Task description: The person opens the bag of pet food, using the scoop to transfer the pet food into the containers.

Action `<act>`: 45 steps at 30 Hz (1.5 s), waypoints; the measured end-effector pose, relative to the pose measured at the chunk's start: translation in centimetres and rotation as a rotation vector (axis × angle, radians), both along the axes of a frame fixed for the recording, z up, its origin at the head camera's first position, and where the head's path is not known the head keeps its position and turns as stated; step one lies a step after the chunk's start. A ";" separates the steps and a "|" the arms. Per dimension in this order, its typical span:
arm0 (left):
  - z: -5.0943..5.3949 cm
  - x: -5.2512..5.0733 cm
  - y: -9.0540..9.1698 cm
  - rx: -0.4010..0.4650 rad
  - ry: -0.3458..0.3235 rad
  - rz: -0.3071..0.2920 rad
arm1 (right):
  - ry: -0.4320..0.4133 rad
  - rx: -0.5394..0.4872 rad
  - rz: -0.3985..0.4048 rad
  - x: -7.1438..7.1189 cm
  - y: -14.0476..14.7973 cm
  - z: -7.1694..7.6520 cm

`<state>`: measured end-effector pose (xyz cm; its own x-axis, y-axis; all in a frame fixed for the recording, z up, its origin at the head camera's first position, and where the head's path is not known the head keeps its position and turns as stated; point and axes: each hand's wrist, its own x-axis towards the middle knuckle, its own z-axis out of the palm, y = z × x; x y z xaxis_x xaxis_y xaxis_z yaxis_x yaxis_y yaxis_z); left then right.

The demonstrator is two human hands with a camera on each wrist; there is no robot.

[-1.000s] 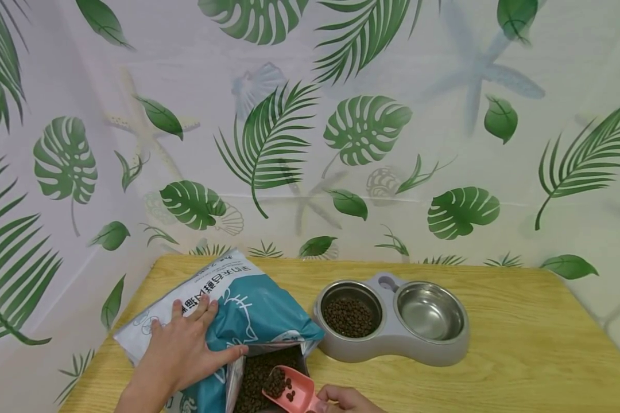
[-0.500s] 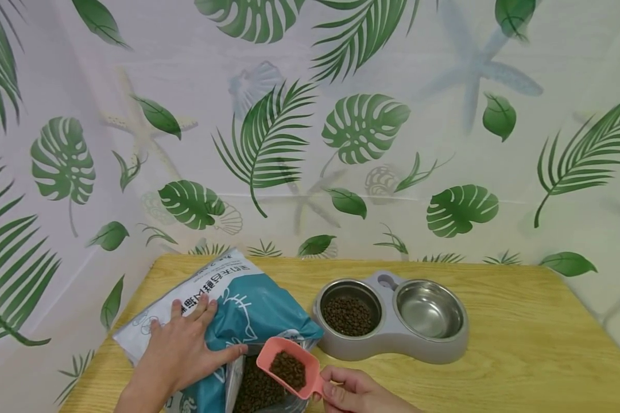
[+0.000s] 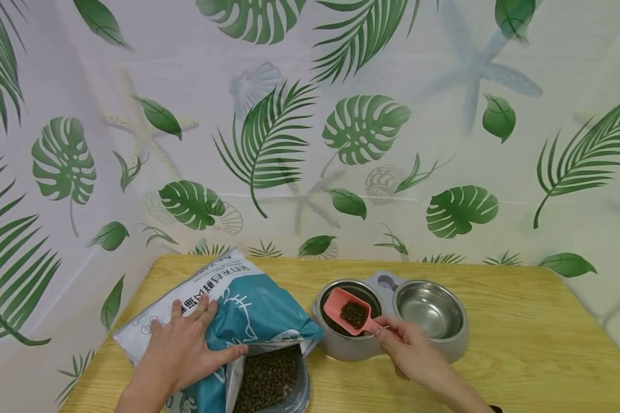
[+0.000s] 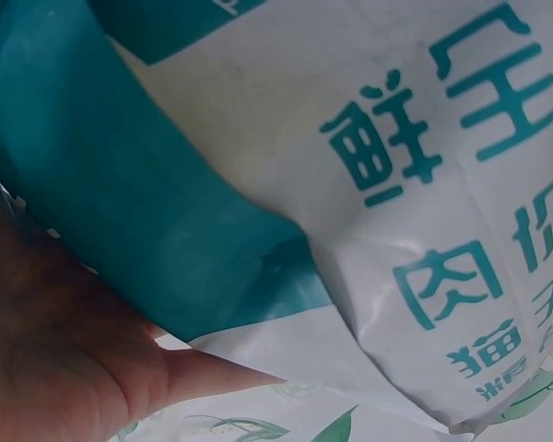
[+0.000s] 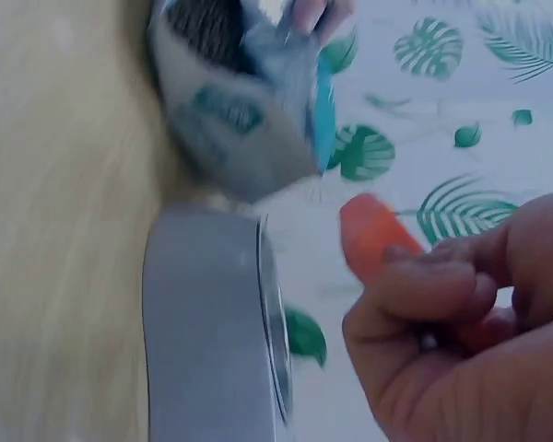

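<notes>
My left hand (image 3: 181, 347) rests with fingers spread on a teal and white pet food bag (image 3: 271, 310), which lies on its side; the left wrist view shows the printed bag (image 4: 369, 267) close up. Brown kibble (image 3: 268, 376) shows at the bag's mouth, near my thumb. My right hand (image 3: 408, 350) pinches the handle of a pink scoop (image 3: 334, 304) above the left steel bowl (image 3: 324, 289) of a double feeder. Some kibble (image 3: 355, 314) lies in the scoop. In the right wrist view the scoop (image 5: 373, 235) sits above the feeder's rim.
The grey feeder stand (image 3: 348, 350) also bears a right steel bowl (image 3: 431, 312) with no food visible inside. Both stand on a wood-patterned table (image 3: 537, 332). A leaf-printed cloth (image 3: 299, 132) hangs behind the table's back edge.
My right hand has lifted the scoop with kibble out of the bag and carried it right, over the left bowl. My left hand and the bag have stayed in place.
</notes>
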<state>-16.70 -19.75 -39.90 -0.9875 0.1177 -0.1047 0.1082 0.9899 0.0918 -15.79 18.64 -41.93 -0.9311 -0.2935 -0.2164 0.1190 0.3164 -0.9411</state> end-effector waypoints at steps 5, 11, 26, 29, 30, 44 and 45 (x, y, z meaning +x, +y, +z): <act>0.1 -0.1 0.0 -0.010 0.000 -0.005 | 0.265 0.421 -0.134 -1.1 1.0 -0.7; 0.1 -0.2 0.0 -0.017 -0.003 -0.006 | 0.510 0.605 -0.132 -1.8 1.0 -2.0; 0.2 -0.2 0.1 -0.026 0.006 -0.013 | 0.787 0.879 -0.192 -1.5 0.5 -2.5; 0.2 -0.2 0.0 -0.027 0.007 -0.011 | 0.861 0.924 -0.222 -1.3 0.7 -2.5; 0.2 -0.2 0.0 -0.024 0.004 -0.010 | 0.861 0.923 -0.223 -1.2 0.7 -2.5; 0.1 -0.1 -0.1 -0.005 -0.028 0.005 | 0.068 -0.024 0.117 0.4 0.7 -0.1; 0.1 -0.1 -0.1 -0.003 -0.027 0.005 | 0.029 -0.079 0.191 0.6 0.6 -0.1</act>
<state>-16.77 -19.81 -39.85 -0.9849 0.1125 -0.1316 0.1009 0.9906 0.0919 -15.16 19.27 -42.01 -0.8624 -0.4804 -0.1595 0.0361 0.2560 -0.9660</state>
